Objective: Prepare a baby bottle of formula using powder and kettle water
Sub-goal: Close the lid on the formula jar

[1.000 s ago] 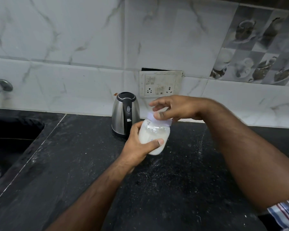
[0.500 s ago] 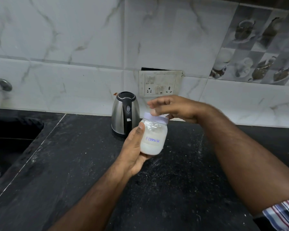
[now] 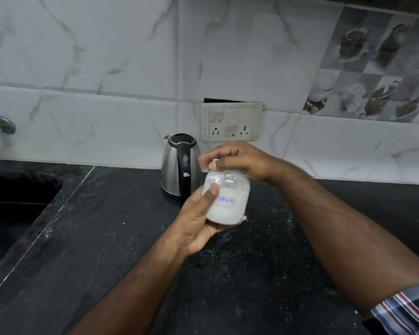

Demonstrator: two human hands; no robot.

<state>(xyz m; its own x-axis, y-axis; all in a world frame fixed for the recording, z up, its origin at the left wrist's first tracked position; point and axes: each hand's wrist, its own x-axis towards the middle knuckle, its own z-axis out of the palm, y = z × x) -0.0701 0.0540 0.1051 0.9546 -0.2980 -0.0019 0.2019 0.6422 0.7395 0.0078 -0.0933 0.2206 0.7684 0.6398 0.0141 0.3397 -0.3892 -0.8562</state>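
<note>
The right hand (image 3: 237, 160), which hovered just above half a second ago, now clamps its fingers (image 3: 209, 160) over the lid of the formula jar (image 3: 228, 201), so opening it looks imminent. The left hand (image 3: 201, 218) grips the jar above the speckled black bench (image 3: 107, 238), in front of the steel kettle (image 3: 179, 168); the jar is translucent, round and part-filled with white powder.

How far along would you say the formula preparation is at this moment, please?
Done: little that shows. In hand: the left hand holds the clear plastic jar of white powder labelled formula above the black stone counter, and the right hand grips its lid. Left: no baby bottle is in view; the steel electric kettle with the black handle stands closed by the wall, so scooping and pouring remain.
</note>
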